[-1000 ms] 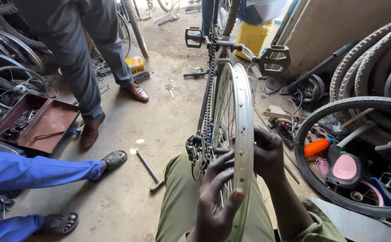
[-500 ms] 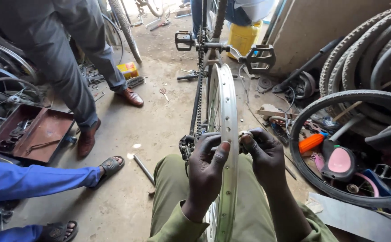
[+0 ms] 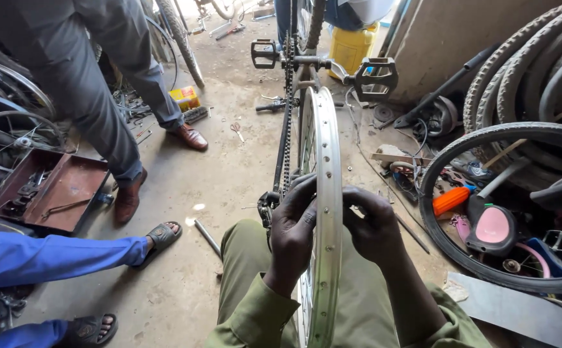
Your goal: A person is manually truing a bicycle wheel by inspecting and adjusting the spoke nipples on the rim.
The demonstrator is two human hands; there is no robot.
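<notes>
A bare silver bicycle wheel rim stands edge-on between my knees, mounted in an upturned bike frame with a chain and two pedals. My left hand grips the rim's left side, fingers curled over its edge. On the other side, my right hand presses against the rim at the same height, fingers bent toward it. Whether it pinches a small part there is hidden.
A person in grey trousers and brown shoes stands at left. Blue-clad legs in sandals stretch in from the left. An open rust-red toolbox lies there. Tyres, an orange-handled tool and a yellow jerrycan crowd the right.
My left hand rose from low on the rim to level with my right. Both hands have closed in on the same spot of the rim.
</notes>
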